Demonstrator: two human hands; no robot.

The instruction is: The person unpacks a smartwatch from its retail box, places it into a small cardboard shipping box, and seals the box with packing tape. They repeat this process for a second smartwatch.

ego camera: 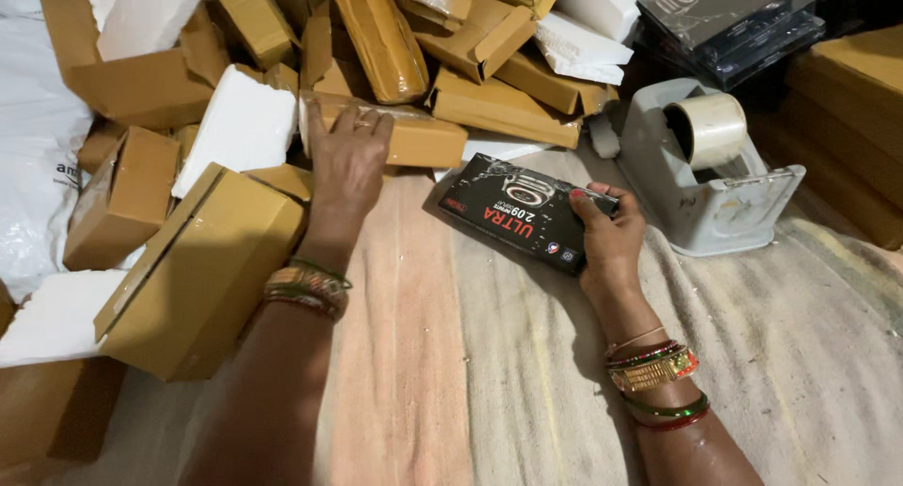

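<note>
Left hand (346, 161): laid palm-down on a flat brown box (414, 133) at the near edge of the box pile (282, 63); fingers spread over its top, grip wide, not closed round it. The box's long axis runs left to right, so most of it lies to the right of the hand.

Right hand (609, 237): grip closed on the right end of 1 black carton (522, 213), thumb on top, fingers probably under the far edge, though hidden. The carton rests on the striped cloth (451, 354), long axis slanting from far left to near right, lying leftward from the hand.

Relation: the black carton sits just near and right of the brown box, the 2 close but apart; the right hand alone touches it.

Nearby: grey tape dispenser (701, 180) with 1 roll, just right of the right hand; white foam blocks (235, 124) among the pile; 1 large brown box (202, 270), left of the left forearm.
</note>
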